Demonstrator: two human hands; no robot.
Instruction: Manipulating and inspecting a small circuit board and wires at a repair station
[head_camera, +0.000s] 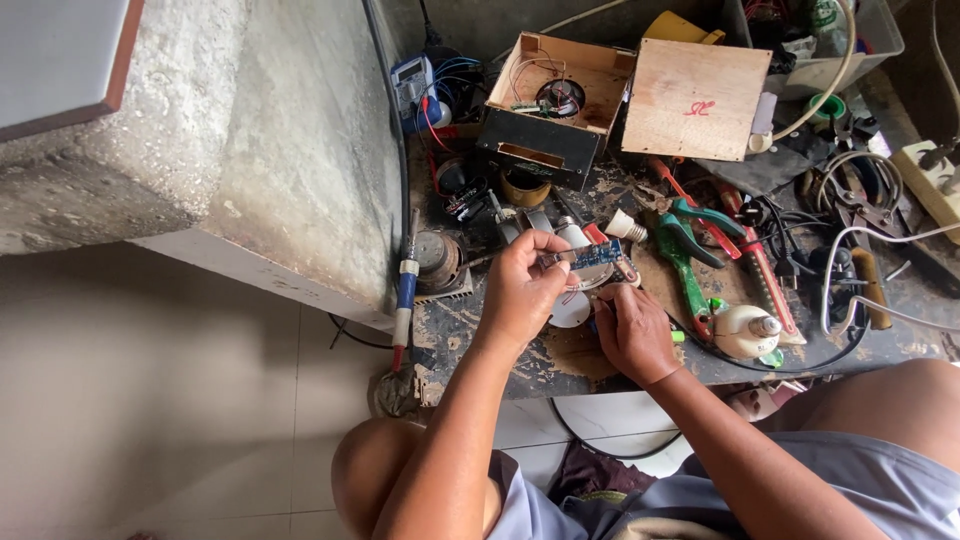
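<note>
Concrete wall (300, 130) stood to the left of a cluttered, stained workbench (560, 360), with pale floor tiles (150, 400) below. Taking the open wooden box (548, 100) at the back of the bench as the landmark: it held a small round speaker part (560, 95) with thin wires and a little board. Just right of the box lay a square plywood lid (697, 98), and farther right a clear plastic tub (835, 45) held tangled odds and ends. Left of the box sat a blue meter (412, 85). In front of the box and to its right lay green-handled pliers (685, 255) and a white bulb (745, 330). Directly in front of the box, the left hand (520, 295) pinched a small blue circuit board (595, 255) between thumb and fingertips, raised above the bench. The right hand (635, 330), just below the board, was curled closed around a thin tool that was mostly hidden.
</note>
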